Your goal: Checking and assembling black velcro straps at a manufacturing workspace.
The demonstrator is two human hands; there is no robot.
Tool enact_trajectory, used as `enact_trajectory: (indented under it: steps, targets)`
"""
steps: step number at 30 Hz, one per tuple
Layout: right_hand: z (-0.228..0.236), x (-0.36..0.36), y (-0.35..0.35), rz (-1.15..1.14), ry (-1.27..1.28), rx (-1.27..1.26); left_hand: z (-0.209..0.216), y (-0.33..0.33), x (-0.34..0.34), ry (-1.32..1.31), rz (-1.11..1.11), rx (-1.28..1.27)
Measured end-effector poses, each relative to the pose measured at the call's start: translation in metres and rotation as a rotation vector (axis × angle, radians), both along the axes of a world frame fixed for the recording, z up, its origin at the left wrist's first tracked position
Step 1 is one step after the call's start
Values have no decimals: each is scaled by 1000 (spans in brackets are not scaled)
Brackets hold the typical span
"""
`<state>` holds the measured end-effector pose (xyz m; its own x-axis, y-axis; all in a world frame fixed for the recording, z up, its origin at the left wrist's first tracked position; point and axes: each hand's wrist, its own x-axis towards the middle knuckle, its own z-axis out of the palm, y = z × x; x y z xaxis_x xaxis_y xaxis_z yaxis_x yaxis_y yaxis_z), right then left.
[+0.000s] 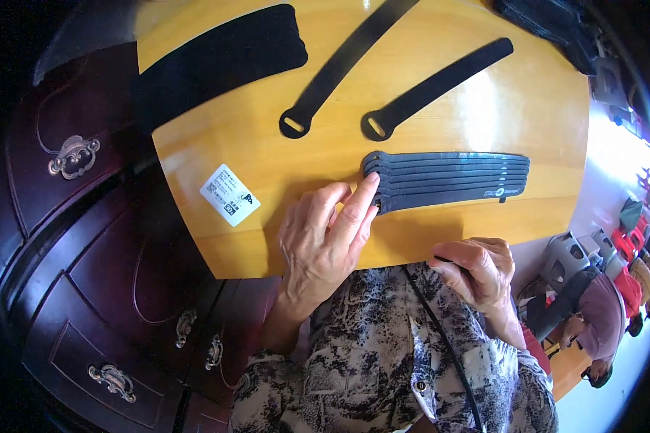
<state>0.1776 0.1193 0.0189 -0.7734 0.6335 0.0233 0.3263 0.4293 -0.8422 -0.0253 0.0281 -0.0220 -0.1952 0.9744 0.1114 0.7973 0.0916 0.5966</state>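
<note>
A flat stack of black hook-and-loop cable ties (451, 178) lies on the yellow wooden tabletop (260, 155), its slotted round ends to the left. My left hand (325, 231) has its fingers stretched out, and one fingertip rests on those ends. At the table's near edge my right hand (480, 270) is closed, thumb against forefinger, with a small black piece (442, 258) showing between them; most of it is hidden. Two single black cable ties lie beyond the stack: one on the right (440, 90), one on the left (339, 68).
A white printed label (229, 195) lies left of my left hand. A wide black strip (224, 65) covers the far left corner, and a black bag-like item (549, 25) lies far right. Dark cabinets (115, 289) stand left; people (592, 317) sit at right. A black cord (440, 332) hangs over my shirt.
</note>
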Motion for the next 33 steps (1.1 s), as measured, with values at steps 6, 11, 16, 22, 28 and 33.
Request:
enact_trajectory:
  steps: [6,11,16,22,28,33]
  targets:
    - [-1,2,-2,-22,-15,-19,3,2,-1,-1,-2,-23]
    - [-2,1,0,-24,-7,-25,4,4,-5,-22,-9,-33]
    - [0,1,0,-25,-20,-20,7,5,-3,-19,1,-79]
    - [0,1,1,-32,-38,-33,6,7,-2,-3,3,-87]
    - [11,-6,3,-213,-111,-585,15,15,-6,-29,7,-134]
    - [-4,-12,3,-186,-46,-772,17,2,9,-188,142,-18]
